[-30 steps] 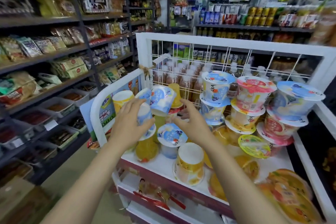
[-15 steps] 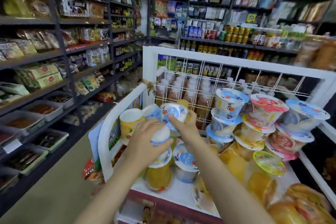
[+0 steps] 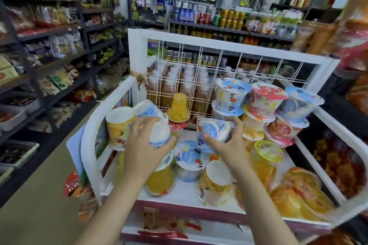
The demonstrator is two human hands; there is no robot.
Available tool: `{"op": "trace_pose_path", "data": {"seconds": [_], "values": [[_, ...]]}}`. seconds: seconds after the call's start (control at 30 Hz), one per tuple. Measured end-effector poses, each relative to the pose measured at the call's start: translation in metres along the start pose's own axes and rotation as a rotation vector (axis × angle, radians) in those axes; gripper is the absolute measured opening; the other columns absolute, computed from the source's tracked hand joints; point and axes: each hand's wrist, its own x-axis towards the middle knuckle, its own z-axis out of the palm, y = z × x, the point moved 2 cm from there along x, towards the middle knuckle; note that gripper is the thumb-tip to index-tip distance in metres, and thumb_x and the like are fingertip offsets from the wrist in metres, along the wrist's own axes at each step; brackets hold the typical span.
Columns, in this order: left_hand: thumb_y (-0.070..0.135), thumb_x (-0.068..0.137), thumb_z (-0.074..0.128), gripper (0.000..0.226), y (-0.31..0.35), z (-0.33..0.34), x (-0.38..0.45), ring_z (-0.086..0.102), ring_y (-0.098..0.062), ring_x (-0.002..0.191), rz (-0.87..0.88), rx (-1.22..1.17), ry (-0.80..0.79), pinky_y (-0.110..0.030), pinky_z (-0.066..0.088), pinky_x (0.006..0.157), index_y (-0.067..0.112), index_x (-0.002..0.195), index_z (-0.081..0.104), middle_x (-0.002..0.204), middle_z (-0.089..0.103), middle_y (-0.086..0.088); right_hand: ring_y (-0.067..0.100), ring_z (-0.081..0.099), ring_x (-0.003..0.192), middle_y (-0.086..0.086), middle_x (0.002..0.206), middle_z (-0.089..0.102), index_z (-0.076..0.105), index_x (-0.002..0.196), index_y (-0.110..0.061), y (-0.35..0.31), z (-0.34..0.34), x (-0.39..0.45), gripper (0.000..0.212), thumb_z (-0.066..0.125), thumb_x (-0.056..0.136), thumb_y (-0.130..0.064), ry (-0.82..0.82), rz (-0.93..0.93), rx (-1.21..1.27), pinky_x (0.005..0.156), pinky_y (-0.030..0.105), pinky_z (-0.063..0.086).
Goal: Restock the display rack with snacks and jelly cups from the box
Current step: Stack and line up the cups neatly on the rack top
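Gripping, left hand [image 3: 142, 152]: your fingers curl round a white cup [image 3: 159, 135].
Right hand [image 3: 226, 145]: you pinch a blue cup [image 3: 214, 131] over the rack [image 3: 229, 45].

Crowded top shelf, bare strips at its back middle and front edge

On the display rack [image 3: 235, 45], the top shelf [image 3: 185, 195] shows bare white at its front edge and between the tall yellow jelly cup [image 3: 177, 108] and the stacked jelly cups [image 3: 264, 113] at the right; the wire grid [image 3: 199, 77] closes the back, the white side rail [image 3: 93, 129] the left edge, and both hands fill the middle.
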Motion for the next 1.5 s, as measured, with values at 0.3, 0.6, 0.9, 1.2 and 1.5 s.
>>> {"op": "trace_pose_path", "data": {"seconds": [0.3, 0.6, 0.9, 1.2, 1.5], "values": [[0.038, 0.071, 0.086, 0.056, 0.089, 0.039, 0.005, 0.045, 0.0, 0.102, 0.078, -0.14, 0.032, -0.004, 0.03, 0.083, 0.019, 0.12, 0.064, 0.118, 0.057, 0.003, 0.012, 0.067, 0.101, 0.002, 0.121, 0.058, 0.032, 0.13, -0.026, 0.015, -0.084, -0.017, 0.089, 0.089, 0.064, -0.046, 0.126, 0.032, -0.115, 0.08, 0.035, 0.059], [0.05, 0.07, 0.079, 0.05, 0.16, 0.16, -0.013, 0.047, -0.001, 0.105, 0.118, -0.29, -0.282, 0.0, 0.03, 0.084, 0.025, 0.113, 0.067, 0.118, 0.055, 0.005, -0.001, 0.056, 0.065, -0.002, 0.097, 0.048, 0.032, 0.112, -0.026, 0.042, -0.198, -0.027, 0.066, 0.087, 0.074, -0.023, 0.432, 0.022, -0.234, 0.055, 0.017, 0.046], [0.032, 0.074, 0.086, 0.043, 0.177, 0.204, -0.019, 0.03, 0.031, 0.106, 0.149, -0.215, -0.267, 0.006, 0.024, 0.085, 0.017, 0.11, 0.07, 0.119, 0.051, 0.001, 0.01, 0.005, 0.151, -0.006, 0.164, 0.007, 0.044, 0.14, -0.033, 0.067, -0.225, -0.037, 0.065, 0.075, 0.084, -0.043, 0.341, 0.053, -0.379, 0.108, 0.009, 0.019], [0.067, 0.08, 0.055, 0.06, 0.183, 0.219, -0.016, 0.046, -0.002, 0.112, 0.202, -0.172, -0.308, -0.007, 0.032, 0.089, 0.019, 0.115, 0.065, 0.125, 0.051, 0.004, 0.003, 0.011, 0.149, -0.011, 0.163, 0.02, 0.035, 0.152, -0.034, 0.07, -0.221, -0.02, 0.072, 0.063, 0.089, -0.054, 0.223, -0.089, -0.469, 0.123, 0.042, 0.015], [0.053, 0.082, 0.072, 0.072, 0.182, 0.214, -0.002, 0.033, -0.002, 0.119, 0.092, -0.07, -0.472, -0.027, 0.035, 0.094, 0.028, 0.141, 0.039, 0.133, 0.036, 0.014, -0.002, 0.008, 0.149, -0.015, 0.16, 0.022, 0.04, 0.15, -0.028, 0.05, -0.213, -0.024, 0.059, 0.053, 0.096, -0.05, 0.26, -0.26, -0.427, 0.121, 0.029, 0.011]]}}
